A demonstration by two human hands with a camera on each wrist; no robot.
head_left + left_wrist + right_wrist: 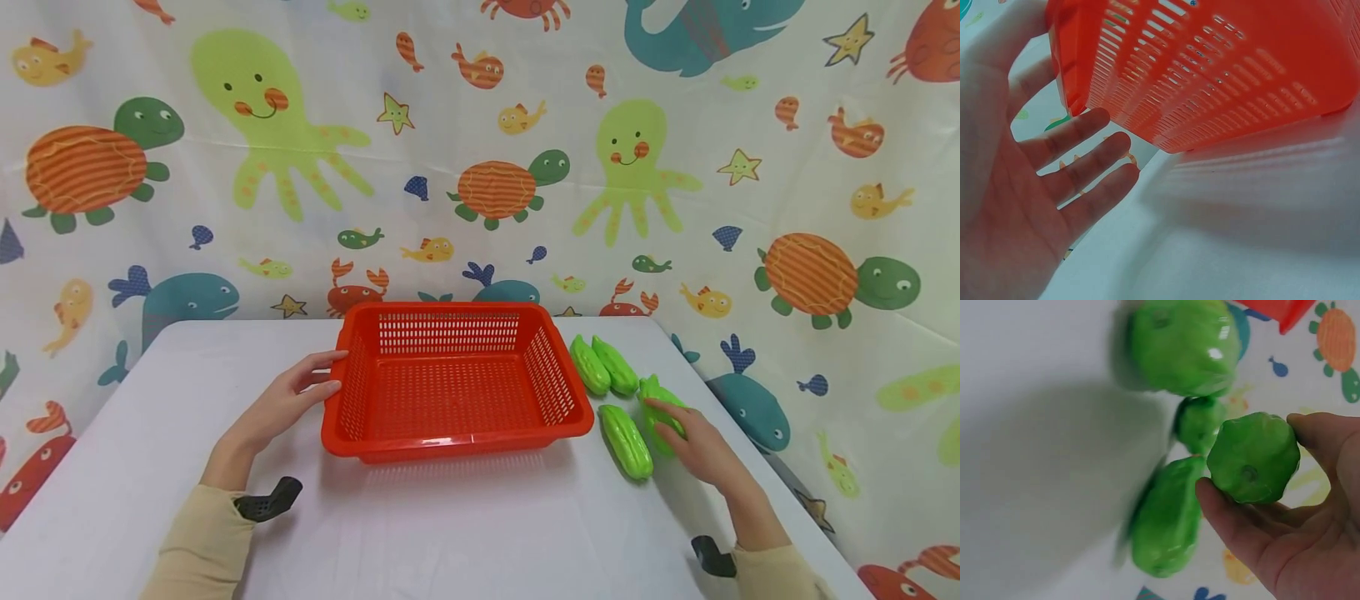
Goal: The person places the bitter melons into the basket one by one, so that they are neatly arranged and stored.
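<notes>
A red plastic basket (457, 442) with slotted walls stands on the white table, with nothing inside it. At its left rim is my left hand (281, 404), its thumb and fingertips touching the edge. In the left wrist view the other fingers of that hand (1013, 206) are spread and nearly straight beside the basket wall (1241, 62). My right hand (701, 450) pinches a green ridged gourd (1254, 456) between thumb and fingers. In the right wrist view this gourd appears raised off the table. Beside it lies another green gourd (626, 442), right of the basket.
Two more green gourds (590, 367) lie close together at the basket's back right corner. Behind the white table (457, 533) hangs a curtain (420, 167) printed with sea animals. The table's right edge runs close by my right hand.
</notes>
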